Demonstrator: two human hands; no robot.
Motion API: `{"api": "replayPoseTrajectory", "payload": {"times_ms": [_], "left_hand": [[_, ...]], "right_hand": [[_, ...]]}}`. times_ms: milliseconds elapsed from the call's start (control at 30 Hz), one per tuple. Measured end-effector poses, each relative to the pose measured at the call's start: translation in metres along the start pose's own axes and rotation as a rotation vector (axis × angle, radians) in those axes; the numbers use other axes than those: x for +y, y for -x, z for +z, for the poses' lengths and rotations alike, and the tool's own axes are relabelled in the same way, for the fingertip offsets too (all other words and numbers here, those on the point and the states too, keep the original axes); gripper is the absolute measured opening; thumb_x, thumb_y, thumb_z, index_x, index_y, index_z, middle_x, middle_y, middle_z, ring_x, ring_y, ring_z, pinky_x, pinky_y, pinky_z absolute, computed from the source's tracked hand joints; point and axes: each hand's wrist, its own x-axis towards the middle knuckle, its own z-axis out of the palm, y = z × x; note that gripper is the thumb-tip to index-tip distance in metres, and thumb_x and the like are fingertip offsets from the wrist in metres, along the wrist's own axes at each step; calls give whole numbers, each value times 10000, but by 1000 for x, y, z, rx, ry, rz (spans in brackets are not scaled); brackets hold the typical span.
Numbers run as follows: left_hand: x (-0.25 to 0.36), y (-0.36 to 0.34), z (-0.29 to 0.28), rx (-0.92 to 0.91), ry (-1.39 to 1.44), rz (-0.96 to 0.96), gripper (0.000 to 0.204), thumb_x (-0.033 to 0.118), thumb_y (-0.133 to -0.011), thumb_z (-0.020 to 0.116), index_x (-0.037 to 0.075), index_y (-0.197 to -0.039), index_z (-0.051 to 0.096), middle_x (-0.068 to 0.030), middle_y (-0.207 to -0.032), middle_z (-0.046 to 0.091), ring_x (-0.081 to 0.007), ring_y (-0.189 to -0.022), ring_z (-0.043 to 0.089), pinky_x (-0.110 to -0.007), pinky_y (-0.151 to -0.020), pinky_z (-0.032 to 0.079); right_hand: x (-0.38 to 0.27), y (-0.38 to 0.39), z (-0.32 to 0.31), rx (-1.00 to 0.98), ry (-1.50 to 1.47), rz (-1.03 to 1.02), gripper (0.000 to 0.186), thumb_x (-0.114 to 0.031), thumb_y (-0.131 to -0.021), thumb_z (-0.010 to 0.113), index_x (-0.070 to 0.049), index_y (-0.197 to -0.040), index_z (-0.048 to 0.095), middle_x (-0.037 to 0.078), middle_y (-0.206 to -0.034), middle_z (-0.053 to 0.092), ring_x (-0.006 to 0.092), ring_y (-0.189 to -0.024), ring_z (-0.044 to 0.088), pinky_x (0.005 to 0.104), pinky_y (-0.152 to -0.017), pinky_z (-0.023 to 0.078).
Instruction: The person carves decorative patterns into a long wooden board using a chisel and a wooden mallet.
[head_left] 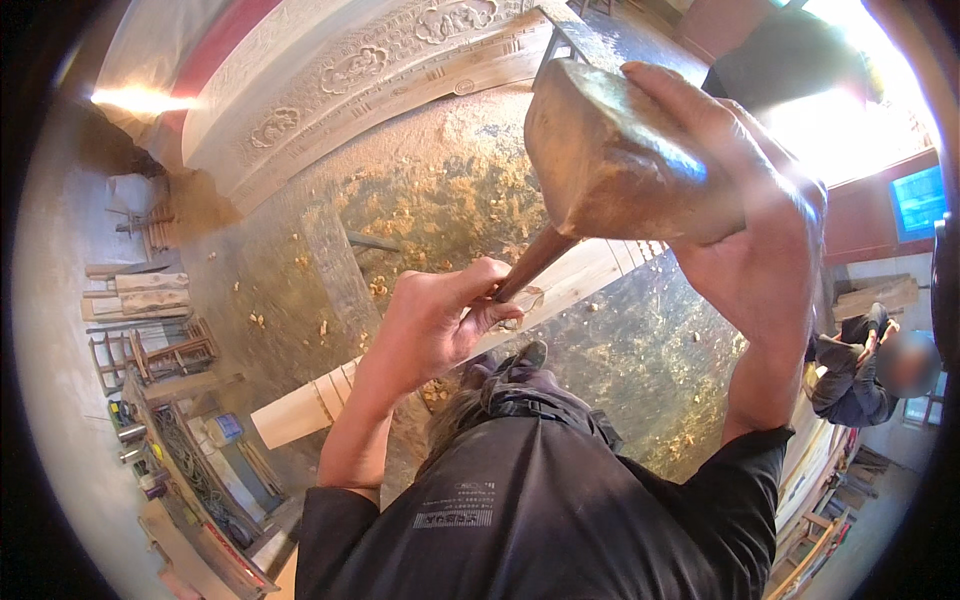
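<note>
My right hand is raised close to my view, wrapped round a big worn wooden mallet with rounded corners. From under the block a slim brown wooden handle slants down to my left hand. My left fingers are closed about its lower end. Whether the handle joins the block or only meets it, I cannot tell, since the block covers its upper end. Behind both hands a long pale board runs across at a slant, with dark cross lines near its ends.
Shavings litter the floor. A large carved wooden panel curves along the far left, near a bench. Planks and a crowded tool shelf line the left wall. Another person sits at the right.
</note>
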Motion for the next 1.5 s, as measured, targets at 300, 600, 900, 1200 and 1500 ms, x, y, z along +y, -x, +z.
{"api": "replayPoseTrajectory", "payload": {"times_ms": [300, 600, 900, 1200, 1500], "left_hand": [[25, -44, 5, -114, 826, -97, 216, 203, -1004, 823, 62, -878, 718, 1, -715, 665, -109, -669, 664, -298, -602, 503], [28, -50, 20, -86, 708, -81, 516, 440, -1007, 820, 71, -698, 636, 87, -635, 435, -37, -610, 390, -293, -540, 280], [28, -46, 23, -88, 705, -171, 392, 342, -1015, 832, 83, -745, 714, 93, -632, 468, -27, -575, 406, -279, -526, 285], [30, -48, 23, -92, 738, -165, 465, 357, -1021, 825, 116, -675, 629, 100, -621, 420, -29, -564, 353, -297, -521, 235], [38, -58, 23, -144, 758, -98, 487, 365, -1016, 829, 103, -668, 613, 99, -627, 413, -28, -576, 348, -297, -527, 241]], "right_hand": [[-5, -7, 10, -58, -123, 99, 621, -41, -876, 859, -112, -1471, 694, 99, -1269, 805, 148, -933, 762, 331, -863, 618], [21, 3, -21, 259, 85, 453, 464, -206, -963, 826, -16, -1366, 696, 127, -1221, 780, 236, -1105, 759, 433, -975, 632], [13, 7, 10, 11, 165, 19, 433, -142, -982, 754, -21, -1391, 677, 145, -1296, 751, 266, -1171, 714, 390, -1076, 540], [9, 5, 6, 2, 142, -13, 421, -194, -984, 782, -30, -1363, 701, 131, -1249, 761, 226, -1131, 698, 363, -984, 559], [24, 8, -21, 144, -42, 91, 433, -230, -987, 753, 19, -1335, 681, 139, -1148, 752, 225, -1116, 685, 373, -891, 578]]}}
